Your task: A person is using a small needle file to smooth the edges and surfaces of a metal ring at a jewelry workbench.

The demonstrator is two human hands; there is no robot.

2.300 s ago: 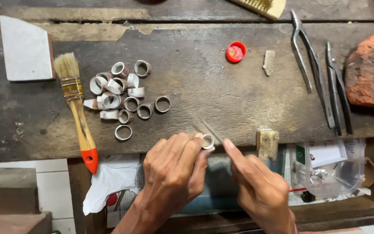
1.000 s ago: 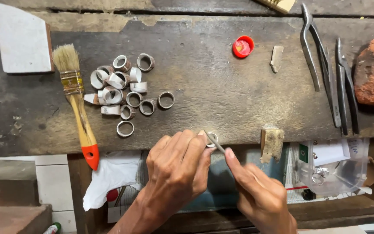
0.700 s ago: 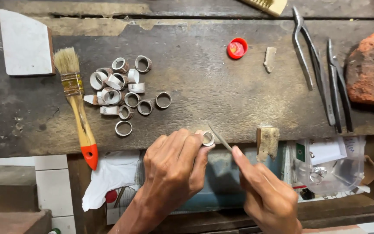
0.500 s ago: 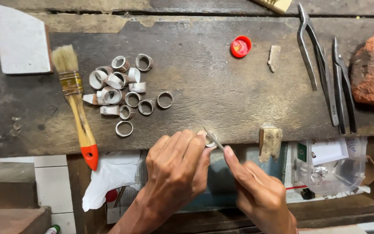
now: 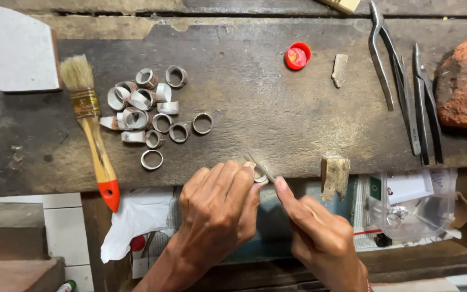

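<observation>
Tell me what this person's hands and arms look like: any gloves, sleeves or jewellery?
Both are bare. The left hand has no glove, and its forearm shows no sleeve, watch or bracelet. The right hand is also ungloved, with short, plain nails; its wrist runs out of the picture at the bottom edge. No finger rings can be seen on either hand.

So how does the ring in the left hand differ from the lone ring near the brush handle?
The held ring is pinched by the left hand at the bench edge, mostly hidden by fingers; the lone ring lies flat, untouched and fully visible. The right hand holds a thin file against the held ring; nothing touches the lone one. Both look like pale metal bands.
</observation>
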